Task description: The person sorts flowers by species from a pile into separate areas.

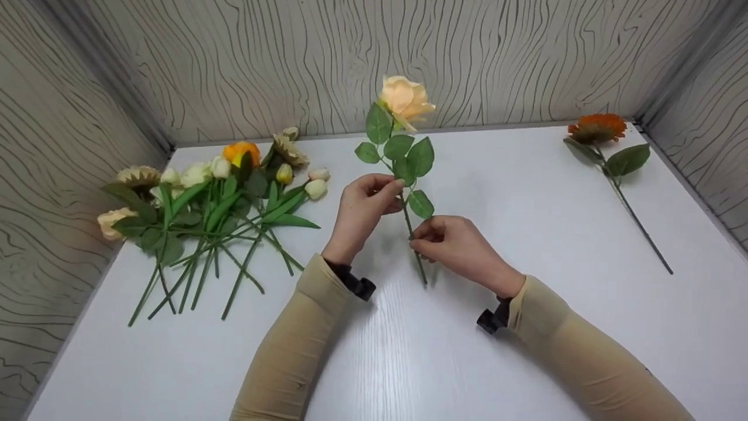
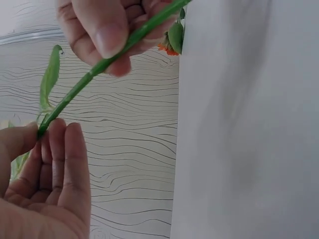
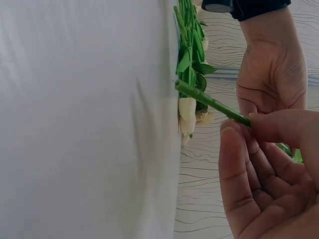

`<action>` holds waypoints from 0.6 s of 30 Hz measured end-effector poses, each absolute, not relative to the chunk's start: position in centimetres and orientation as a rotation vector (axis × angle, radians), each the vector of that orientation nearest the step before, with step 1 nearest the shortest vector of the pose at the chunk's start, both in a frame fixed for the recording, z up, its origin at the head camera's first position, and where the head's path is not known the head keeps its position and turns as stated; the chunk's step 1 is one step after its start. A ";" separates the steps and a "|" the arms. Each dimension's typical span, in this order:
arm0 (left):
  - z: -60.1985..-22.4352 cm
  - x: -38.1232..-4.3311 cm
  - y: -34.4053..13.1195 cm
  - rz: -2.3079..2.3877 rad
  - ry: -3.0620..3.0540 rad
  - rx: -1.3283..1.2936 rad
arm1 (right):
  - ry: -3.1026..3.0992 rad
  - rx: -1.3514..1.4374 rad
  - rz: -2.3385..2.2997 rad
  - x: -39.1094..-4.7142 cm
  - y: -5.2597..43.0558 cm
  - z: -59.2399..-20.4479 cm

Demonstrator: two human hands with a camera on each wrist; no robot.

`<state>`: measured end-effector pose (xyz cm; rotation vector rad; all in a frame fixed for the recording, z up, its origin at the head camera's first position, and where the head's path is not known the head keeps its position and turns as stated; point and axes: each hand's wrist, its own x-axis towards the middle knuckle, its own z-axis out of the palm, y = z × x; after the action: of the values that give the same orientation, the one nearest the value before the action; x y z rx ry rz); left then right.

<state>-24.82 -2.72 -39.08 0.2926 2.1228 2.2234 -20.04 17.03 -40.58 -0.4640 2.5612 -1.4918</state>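
Observation:
A peach rose [image 1: 404, 100] with green leaves stands tilted above the middle of the table, held by both hands. My left hand [image 1: 369, 213] pinches its stem just under the leaves. Lower down, my right hand [image 1: 461, 248] pinches the same stem between thumb and fingers, and the cut end pokes out below. In the left wrist view the green stem [image 2: 79, 88] runs from the left fingertips up to the right thumb. The right wrist view shows the bare stem end [image 3: 199, 94] sticking out past the right thumb and forefinger.
A pile of flowers [image 1: 204, 204], with white tulips, an orange bloom and crossing stems, lies on the left of the white table [image 1: 467, 374]. An orange flower [image 1: 597, 127] with two leaves lies alone at the right. Wood-patterned panels [image 1: 497, 58] wall the table's back and sides.

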 end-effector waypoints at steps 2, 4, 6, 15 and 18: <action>-39.0 -24.9 -2.8 2.260 2.095 0.274 | 2.569 -0.468 -1.483 -20.0 16.9 -40.6; -39.0 -25.0 -2.8 2.284 2.074 0.265 | 2.566 -0.454 -1.502 -20.0 16.9 -40.5; -39.0 -24.9 -2.8 2.299 2.067 0.268 | 2.553 -0.429 -1.542 -20.0 16.9 -40.5; -39.0 -24.3 -2.2 2.187 2.160 0.360 | 2.597 -0.399 -1.590 -20.6 17.8 -40.3; -38.8 -23.7 -1.7 1.878 2.465 0.472 | 2.650 -0.369 -1.530 -21.5 19.4 -40.1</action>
<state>-23.72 -1.72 -38.76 0.4724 2.4655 1.8778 -21.50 19.39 -40.06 -0.3687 2.6497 -1.5295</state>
